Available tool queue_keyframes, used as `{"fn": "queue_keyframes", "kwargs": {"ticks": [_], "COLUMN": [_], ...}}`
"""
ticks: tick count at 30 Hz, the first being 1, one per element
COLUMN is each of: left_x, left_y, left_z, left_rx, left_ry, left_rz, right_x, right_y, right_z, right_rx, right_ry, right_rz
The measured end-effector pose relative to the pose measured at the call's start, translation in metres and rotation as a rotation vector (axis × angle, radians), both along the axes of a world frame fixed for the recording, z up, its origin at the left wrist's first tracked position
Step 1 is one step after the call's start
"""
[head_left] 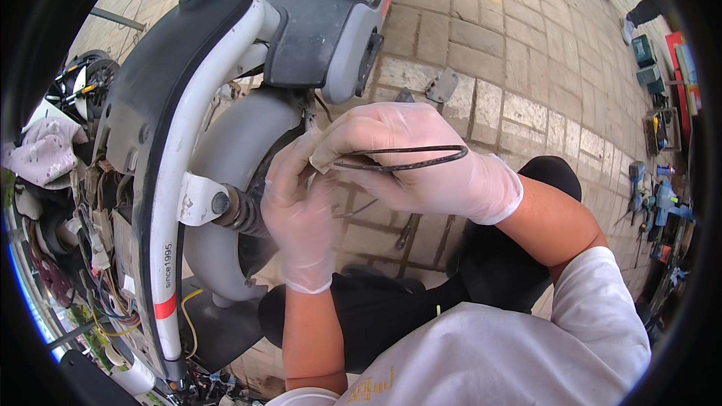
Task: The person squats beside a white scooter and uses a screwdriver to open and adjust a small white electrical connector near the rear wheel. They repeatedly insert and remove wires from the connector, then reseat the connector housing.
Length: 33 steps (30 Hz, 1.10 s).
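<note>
Thin translucent gloves cover both my hands. My right hand (402, 154) is closed round a black cable (444, 156), which bends in a narrow loop over the back of the hand. Close against its fingertips, my left hand (301, 199) has curled fingers, partly blurred; what they pinch is hidden. Both hands are beside the grey rear fender (241, 131) of an electric scooter, next to a coil spring shock absorber (244, 212). The scooter's white frame tube (197, 90) runs along the left, and its grey and black body section (320, 49) stands beyond my hands.
Exposed wiring and connectors (101, 244) crowd the left side. A small grey bracket (442, 86) and a screwdriver-like tool (408, 231) lie on the paving (481, 37). Power tools (662, 203) and bins (644, 51) stand at right. A person's legs (639, 4) show at far right.
</note>
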State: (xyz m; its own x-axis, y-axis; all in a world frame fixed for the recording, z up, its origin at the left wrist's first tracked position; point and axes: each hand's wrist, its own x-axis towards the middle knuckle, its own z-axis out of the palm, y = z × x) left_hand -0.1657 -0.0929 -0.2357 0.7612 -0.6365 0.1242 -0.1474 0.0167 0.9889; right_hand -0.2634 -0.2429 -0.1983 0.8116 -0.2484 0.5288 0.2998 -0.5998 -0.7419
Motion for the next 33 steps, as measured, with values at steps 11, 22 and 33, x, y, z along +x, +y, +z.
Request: {"fn": "queue_keyframes", "kwargs": {"ticks": [11, 22, 33], "left_x": [0.003, 0.006, 0.007], "left_y": [0.002, 0.005, 0.007], "left_z": [-0.003, -0.005, -0.004], "left_rx": [-0.002, 0.157, 0.254], "left_ry": [-0.024, -0.263, -0.643], "left_rz": [-0.011, 0.023, 0.006], "right_x": [0.003, 0.004, 0.004], "right_y": [0.002, 0.002, 0.000], "right_z": [-0.001, 0.004, 0.011], "right_rx": [0.017, -0.014, -0.089], "right_ry": [-0.040, -0.022, 0.123], "right_rz": [-0.014, 0.020, 0.010]}}
